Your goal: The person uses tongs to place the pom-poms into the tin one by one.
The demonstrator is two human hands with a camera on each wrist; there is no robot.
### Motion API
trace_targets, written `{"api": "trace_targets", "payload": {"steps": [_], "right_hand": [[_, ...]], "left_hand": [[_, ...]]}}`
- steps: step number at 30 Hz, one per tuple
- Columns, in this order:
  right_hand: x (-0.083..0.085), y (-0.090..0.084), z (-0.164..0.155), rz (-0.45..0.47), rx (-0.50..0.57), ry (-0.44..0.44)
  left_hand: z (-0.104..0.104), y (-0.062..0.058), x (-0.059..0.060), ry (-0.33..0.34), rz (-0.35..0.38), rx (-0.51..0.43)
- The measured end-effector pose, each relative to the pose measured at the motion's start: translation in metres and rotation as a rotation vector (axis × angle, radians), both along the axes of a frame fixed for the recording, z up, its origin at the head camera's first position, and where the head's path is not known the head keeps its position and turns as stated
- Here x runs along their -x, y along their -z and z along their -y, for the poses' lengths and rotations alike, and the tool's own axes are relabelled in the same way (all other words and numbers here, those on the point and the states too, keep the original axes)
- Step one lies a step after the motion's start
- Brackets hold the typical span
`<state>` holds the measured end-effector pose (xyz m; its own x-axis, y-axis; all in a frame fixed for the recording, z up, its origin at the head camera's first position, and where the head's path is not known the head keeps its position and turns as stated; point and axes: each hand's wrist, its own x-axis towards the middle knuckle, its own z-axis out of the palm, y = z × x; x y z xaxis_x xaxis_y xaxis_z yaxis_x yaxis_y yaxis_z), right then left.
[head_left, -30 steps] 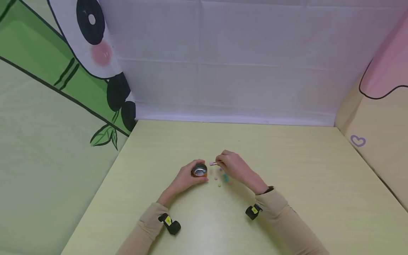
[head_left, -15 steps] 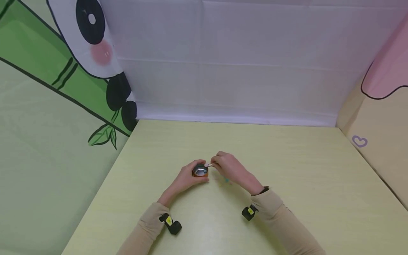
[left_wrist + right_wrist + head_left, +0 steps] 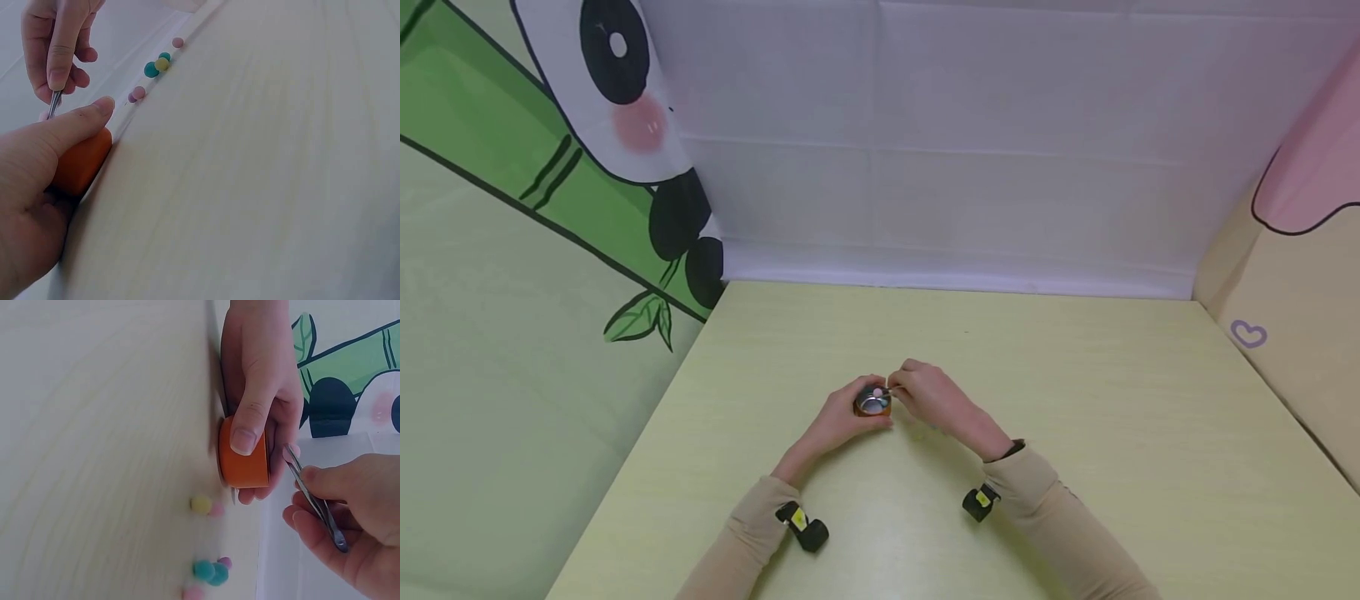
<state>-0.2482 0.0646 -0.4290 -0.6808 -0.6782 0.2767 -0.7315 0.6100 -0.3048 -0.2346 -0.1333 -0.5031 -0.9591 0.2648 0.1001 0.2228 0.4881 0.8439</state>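
Your left hand grips the orange tin upright on the table; your right hand pinches tweezers, which hold a pink ball above the tin's mouth. Coloured balls lie nearby.

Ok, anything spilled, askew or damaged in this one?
Nothing clearly odd. The small coloured balls lie loose on the table beside the orange container, but nothing shows a spill; the left hand holds the container upright.

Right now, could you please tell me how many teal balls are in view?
2: one teal ball and another right next to it, both on the table, apart from the orange container. More may be hidden inside it.
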Motion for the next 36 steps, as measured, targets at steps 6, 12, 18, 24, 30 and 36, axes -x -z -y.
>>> {"api": "trace_targets", "payload": {"steps": [6,12,18,24,30,36], "right_hand": [[0.0001,0.0016,0.0018,-0.001,0.002,-0.009],[0.0002,0.0022,0.0016,-0.017,-0.007,-0.010],[-0.0005,0.0020,0.0001,-0.031,-0.002,-0.020],[-0.0003,0.0024,0.0001,-0.042,0.002,-0.032],[-0.0027,0.0037,0.0013,-0.044,0.004,-0.028],[-0.0043,0.0061,0.0027,-0.049,0.006,-0.022]], "left_hand": [[0.0006,-0.0009,-0.0009,0.003,0.008,-0.006],[0.0010,-0.0010,-0.0004,0.002,0.008,-0.006],[0.0005,-0.0012,-0.0001,0.004,0.016,-0.001],[0.0006,-0.0016,-0.0007,0.003,0.022,-0.005],[0.0016,-0.0003,-0.0018,-0.001,0.019,0.001],[0.0034,0.0002,-0.0030,0.005,0.010,0.002]]}}
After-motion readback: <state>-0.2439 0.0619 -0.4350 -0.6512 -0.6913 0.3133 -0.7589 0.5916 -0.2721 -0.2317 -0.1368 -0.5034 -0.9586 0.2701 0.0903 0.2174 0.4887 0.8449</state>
